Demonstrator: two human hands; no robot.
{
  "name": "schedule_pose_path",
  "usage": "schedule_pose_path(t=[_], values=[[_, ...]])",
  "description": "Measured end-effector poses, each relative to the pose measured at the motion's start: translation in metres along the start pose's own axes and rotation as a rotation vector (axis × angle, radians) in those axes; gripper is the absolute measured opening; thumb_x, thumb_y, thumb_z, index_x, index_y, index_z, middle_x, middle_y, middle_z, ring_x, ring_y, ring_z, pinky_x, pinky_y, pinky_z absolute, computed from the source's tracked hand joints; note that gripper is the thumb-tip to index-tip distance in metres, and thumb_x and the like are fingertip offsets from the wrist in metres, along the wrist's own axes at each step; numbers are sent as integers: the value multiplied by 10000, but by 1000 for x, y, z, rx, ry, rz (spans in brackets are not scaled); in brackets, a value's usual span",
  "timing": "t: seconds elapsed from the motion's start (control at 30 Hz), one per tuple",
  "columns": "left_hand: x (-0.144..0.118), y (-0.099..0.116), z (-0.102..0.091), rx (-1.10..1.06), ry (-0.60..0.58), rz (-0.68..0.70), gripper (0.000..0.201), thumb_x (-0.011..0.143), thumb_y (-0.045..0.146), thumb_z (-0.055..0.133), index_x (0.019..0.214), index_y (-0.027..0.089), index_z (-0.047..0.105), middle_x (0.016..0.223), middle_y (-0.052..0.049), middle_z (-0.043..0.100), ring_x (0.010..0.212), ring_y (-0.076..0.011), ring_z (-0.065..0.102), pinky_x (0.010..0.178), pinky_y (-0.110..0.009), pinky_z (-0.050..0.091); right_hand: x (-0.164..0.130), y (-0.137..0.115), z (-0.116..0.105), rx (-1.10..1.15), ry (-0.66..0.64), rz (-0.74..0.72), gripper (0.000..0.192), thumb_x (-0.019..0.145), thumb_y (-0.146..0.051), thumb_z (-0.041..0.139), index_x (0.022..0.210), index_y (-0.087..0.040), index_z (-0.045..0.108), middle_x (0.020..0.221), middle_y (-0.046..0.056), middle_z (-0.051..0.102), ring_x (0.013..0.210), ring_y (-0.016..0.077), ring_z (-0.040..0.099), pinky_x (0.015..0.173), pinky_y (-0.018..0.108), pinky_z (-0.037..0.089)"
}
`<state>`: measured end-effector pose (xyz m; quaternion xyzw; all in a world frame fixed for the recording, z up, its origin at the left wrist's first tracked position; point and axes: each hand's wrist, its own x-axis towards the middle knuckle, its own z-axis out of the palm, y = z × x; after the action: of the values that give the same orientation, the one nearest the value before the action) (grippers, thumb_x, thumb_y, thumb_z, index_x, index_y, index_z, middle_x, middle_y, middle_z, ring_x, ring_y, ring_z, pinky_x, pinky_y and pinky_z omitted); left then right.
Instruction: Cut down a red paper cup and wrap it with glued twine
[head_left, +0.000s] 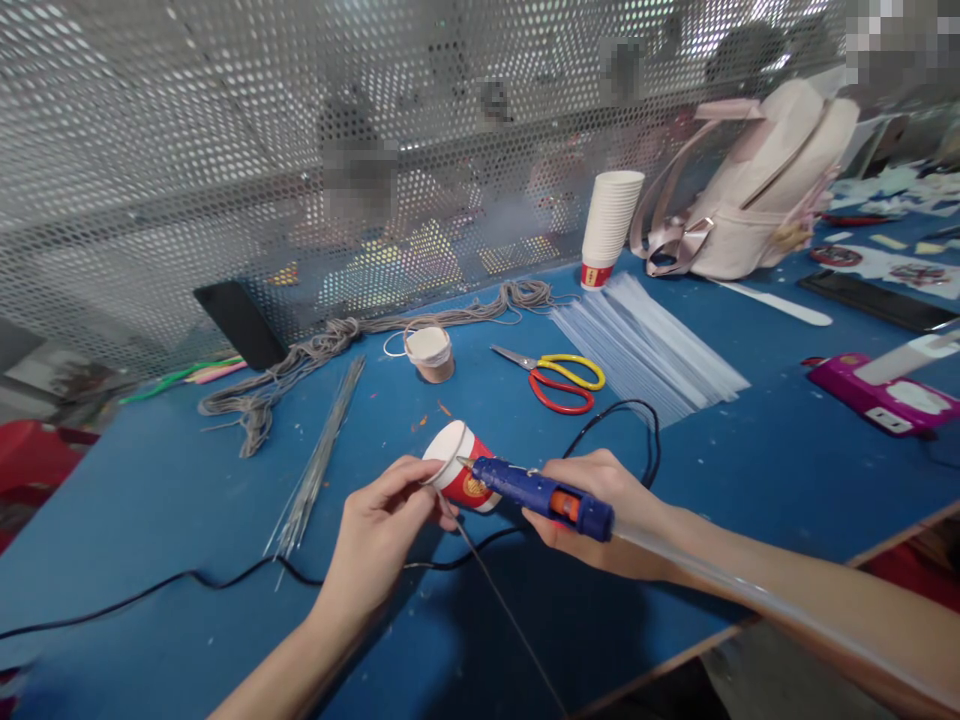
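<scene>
My left hand (390,515) is closed on a red and white paper cup (480,478), which lies tilted with its white end toward the upper left. A thin grey cord (499,595) runs from the left fingers toward the front edge, and a turn of it lies around the cup near the rim. My right hand (592,500) grips a blue hot glue gun (540,492); its metal tip is at the cord on the cup. A long clear glue stick (750,590) sticks out of the gun's back. The right fingers are partly hidden behind the gun.
Scissors (555,375), a cord-wrapped cup (431,355), a bundle of grey cord (337,340), thin wires (322,460) and clear glue sticks (637,340) lie beyond my hands. Stacked cups (611,225) and a backpack (757,190) stand by the perforated metal screen (225,150). A black cable (187,578) crosses the table.
</scene>
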<state>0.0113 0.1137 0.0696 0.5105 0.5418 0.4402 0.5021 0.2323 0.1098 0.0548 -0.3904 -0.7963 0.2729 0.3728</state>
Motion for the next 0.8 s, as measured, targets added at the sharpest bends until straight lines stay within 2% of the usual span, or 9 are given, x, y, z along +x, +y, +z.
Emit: schedule_pose_path(t=[0.2,0.4,0.57,0.7,0.8], values=[[2,-2,-2,7,-12,22,133,732,144,615,801,168,726,715,5,629,542,-129,628,580,-259,521,-2,3,4,18,25,-11,175,752,-237,572,611,-185,482,500,-63,424,429,64,304,431,198,270],[0,1,0,-1,-6,15,129,717,166,627,797,163,728,704,3,624,536,-138,627,568,-272,526,-1,1,3,-14,-2,-14,153,746,-241,561,617,-186,501,510,-42,472,427,73,360,441,204,294],[0,2,0,-6,20,-4,122,698,172,636,784,160,723,710,-1,631,530,-138,625,563,-273,524,0,8,-3,-49,34,-16,194,797,-282,550,640,-192,482,545,-35,497,449,76,387,468,201,311],[1,3,-1,-19,40,-11,124,693,166,634,785,159,717,698,4,626,531,-142,625,563,-277,519,11,20,-17,-309,9,-40,156,810,-315,532,728,-183,536,629,14,598,527,120,527,515,223,343],[0,2,-2,-40,38,-5,133,699,183,643,808,158,715,698,1,629,535,-151,625,557,-291,522,27,27,-29,-588,-87,86,129,819,-291,519,788,-171,557,756,68,676,639,184,622,535,255,344]])
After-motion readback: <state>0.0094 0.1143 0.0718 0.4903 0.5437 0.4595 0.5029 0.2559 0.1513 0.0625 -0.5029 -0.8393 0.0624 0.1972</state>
